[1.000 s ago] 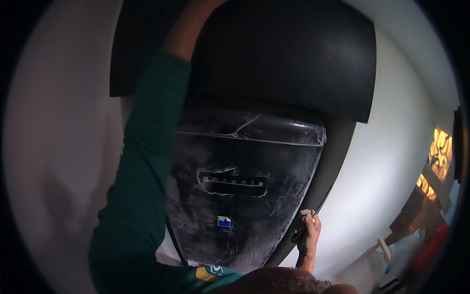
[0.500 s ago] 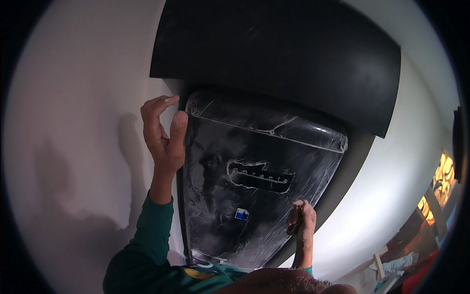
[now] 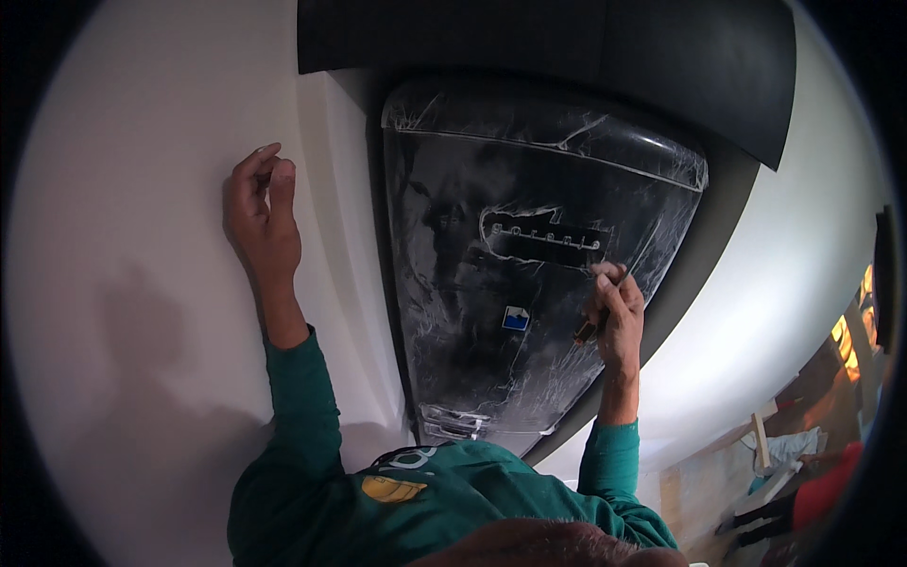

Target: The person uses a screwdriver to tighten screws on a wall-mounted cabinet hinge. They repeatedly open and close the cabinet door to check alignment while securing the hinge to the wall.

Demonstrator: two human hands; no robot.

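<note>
A black refrigerator (image 3: 453, 283) with rounded top corners stands before me, its door covered in wrinkled clear film. The film is cut away around raised metal lettering (image 3: 543, 236), and a small blue-and-white sticker (image 3: 516, 318) sits below. My left hand (image 3: 265, 213) is raised at the white wall left of the refrigerator, fingers loosely bent and holding nothing; whether it touches the wall I cannot tell. My right hand (image 3: 621, 317) is in front of the door's right side, below the lettering. Its fingers close around a small dark object (image 3: 587, 331) whose kind is unclear.
A black cabinet (image 3: 539, 42) juts out above the refrigerator. White walls (image 3: 142, 189) stand on both sides, with a narrow recess beside the door. At the lower right are wooden pieces (image 3: 761, 439), a pale cloth (image 3: 792, 444) and a person in red (image 3: 827, 491).
My view has shifted, so the refrigerator sits higher and further right. My left hand has moved left, away from the refrigerator's edge to the wall. My right hand has risen closer to the lettering.
</note>
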